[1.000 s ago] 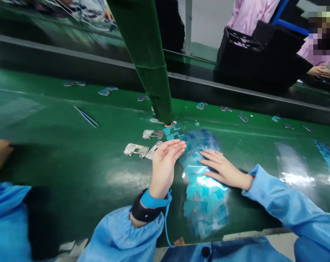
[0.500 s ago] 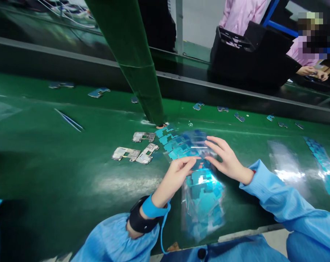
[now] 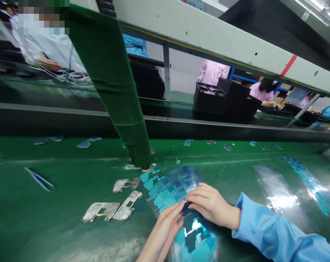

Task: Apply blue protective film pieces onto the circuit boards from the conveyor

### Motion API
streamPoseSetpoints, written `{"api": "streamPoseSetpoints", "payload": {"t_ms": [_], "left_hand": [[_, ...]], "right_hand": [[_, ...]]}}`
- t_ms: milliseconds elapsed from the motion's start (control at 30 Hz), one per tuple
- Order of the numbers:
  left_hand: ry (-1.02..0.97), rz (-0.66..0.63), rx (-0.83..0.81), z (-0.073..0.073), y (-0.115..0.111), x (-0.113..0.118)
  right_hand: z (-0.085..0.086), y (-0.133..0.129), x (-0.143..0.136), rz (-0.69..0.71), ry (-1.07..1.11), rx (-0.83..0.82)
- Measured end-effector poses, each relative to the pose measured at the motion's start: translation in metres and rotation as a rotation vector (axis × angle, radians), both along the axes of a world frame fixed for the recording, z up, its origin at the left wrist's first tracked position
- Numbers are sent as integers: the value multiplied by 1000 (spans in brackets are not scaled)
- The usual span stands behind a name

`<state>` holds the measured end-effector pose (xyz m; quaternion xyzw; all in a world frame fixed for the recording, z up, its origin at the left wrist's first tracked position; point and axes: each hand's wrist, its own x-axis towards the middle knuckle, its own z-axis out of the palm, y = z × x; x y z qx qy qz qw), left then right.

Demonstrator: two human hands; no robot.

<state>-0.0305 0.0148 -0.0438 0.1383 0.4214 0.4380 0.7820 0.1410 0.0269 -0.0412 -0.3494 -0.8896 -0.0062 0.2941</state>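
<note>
My left hand [image 3: 167, 225] and my right hand [image 3: 212, 203] meet at a clear sheet of blue film pieces [image 3: 196, 236], fingers closed at its upper edge. The fingertips nearly touch, and the exact pinch is partly hidden. Beneath and beyond them lies another sheet of blue film pieces [image 3: 160, 189], its far end curled up and shiny. Left of the sheets rest three bare circuit boards: one [image 3: 126, 184] at the back, one [image 3: 101, 211] nearer, and a slanted one [image 3: 128, 206] beside it.
Tweezers [image 3: 39, 179] lie at the left. A green-wrapped post [image 3: 123, 98] rises from the table behind the sheets. Several small blue boards [image 3: 88, 142] line the back strip. At right are a clear sheet [image 3: 275, 193] and another blue film strip [image 3: 310, 185]. Co-workers sit beyond the barrier.
The view has tilted up, so the table sits lower. My right hand's spread fingers have come together and closed in beside my left hand at the sheet's edge.
</note>
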Motion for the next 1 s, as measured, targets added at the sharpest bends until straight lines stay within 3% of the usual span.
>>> {"api": "streamPoseSetpoints", "payload": {"t_ms": [200, 267, 333, 500, 600, 700, 900, 1000], "left_hand": [[-55, -43, -71, 9, 4, 0], [-36, -45, -70, 9, 4, 0], [-2, -51, -1, 8, 3, 0], [161, -87, 143, 4, -7, 3], [395, -225, 270, 3, -14, 6], [700, -307, 492, 3, -17, 5], [1010, -75, 686, 19, -16, -8], [1018, -67, 826, 27, -16, -14]], "right_hand": [[-8, -4, 0, 42, -2, 299], [-6, -7, 0, 47, 60, 273], [5, -12, 0, 28, 190, 63], [54, -12, 6, -101, 731, -819], [73, 1, 11, -170, 846, -1043], [78, 12, 12, -171, 827, -1060], [75, 20, 0, -49, 485, -914], [73, 21, -9, 17, 377, -863]]}}
